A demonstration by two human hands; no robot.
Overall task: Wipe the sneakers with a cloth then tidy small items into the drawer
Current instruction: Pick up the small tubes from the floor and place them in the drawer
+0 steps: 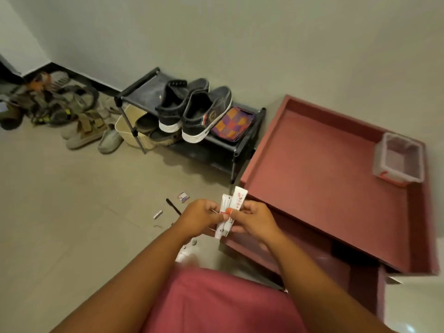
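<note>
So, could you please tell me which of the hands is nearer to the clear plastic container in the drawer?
Right. The right hand is on the drawer's side, below-left of the clear plastic container; the left hand is farther left.

Black shoe rack (242,140) bearing dark sneakers (192,109), checked cloth (233,123)

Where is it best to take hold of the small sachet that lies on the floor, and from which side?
Probably from above, at its two short edges. The sachet lies flat on the floor, so there is no underside to reach; fingers would pinch across it or slide under one edge. It lies apart from the black stick, so the approach is free.
</note>
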